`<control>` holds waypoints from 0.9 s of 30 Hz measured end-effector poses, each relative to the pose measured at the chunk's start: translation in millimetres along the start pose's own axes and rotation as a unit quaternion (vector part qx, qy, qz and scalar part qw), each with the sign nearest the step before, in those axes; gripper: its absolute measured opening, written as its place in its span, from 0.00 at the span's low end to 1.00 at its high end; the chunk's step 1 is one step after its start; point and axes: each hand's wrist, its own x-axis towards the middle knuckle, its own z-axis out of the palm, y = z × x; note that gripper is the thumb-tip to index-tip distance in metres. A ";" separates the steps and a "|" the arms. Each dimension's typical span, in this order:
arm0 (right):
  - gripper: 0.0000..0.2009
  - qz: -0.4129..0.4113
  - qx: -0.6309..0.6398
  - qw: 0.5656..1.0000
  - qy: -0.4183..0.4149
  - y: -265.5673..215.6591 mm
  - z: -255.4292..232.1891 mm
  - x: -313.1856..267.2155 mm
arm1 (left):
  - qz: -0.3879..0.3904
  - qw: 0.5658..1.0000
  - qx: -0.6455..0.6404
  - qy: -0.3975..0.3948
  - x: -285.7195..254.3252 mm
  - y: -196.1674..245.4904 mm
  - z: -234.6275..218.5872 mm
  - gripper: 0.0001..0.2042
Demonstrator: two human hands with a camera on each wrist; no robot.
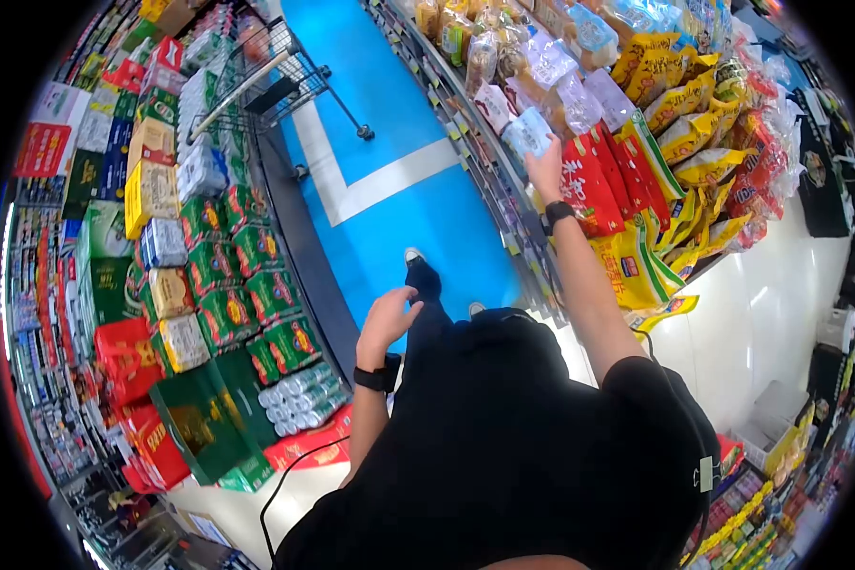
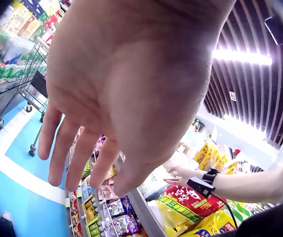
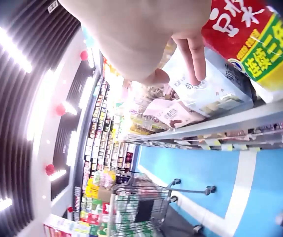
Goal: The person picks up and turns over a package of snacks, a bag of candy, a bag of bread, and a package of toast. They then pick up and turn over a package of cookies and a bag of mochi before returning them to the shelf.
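Note:
In the head view my right hand (image 1: 545,173) reaches over the shelf display to a pale blue bag (image 1: 527,132). Up close in the right wrist view, its fingertips (image 3: 197,69) lie against the front of that bag (image 3: 208,91), the thumb apart at the bag's left edge. A pink bag (image 3: 173,113) stands beside it, and red-and-yellow bags (image 3: 252,39) printed with Chinese characters are on the other side. My left hand (image 1: 387,318) hangs in front of my body, holding nothing. Its fingers extend loosely in the left wrist view.
A shopping cart (image 1: 268,90) stands in the blue-floored aisle (image 1: 389,123), ahead and to the left. Stacked green drink packs (image 1: 228,266) line the aisle's left side. Yellow bags (image 1: 684,123) fill the display on the right. Below the shelf edge hang small snack packets (image 2: 117,212).

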 end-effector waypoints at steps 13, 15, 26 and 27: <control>0.12 0.211 -0.288 0.934 -0.021 -40.0 20.2 28.0 | 0.054 0.988 0.112 -0.096 179.7 -141.2 -153.4 0.14; 0.12 0.168 -0.264 0.949 0.017 -51.3 9.6 17.5 | 0.088 0.983 0.134 -0.084 213.2 -141.1 -179.9 0.13; 0.11 0.146 -0.083 0.984 0.061 -222.3 -71.5 70.7 | 0.362 0.917 -0.077 -0.147 369.9 12.0 -202.2 0.21; 0.12 0.198 0.026 0.979 0.053 -222.5 -73.2 72.9 | 0.353 0.909 -0.123 -0.184 373.4 32.7 -194.7 0.27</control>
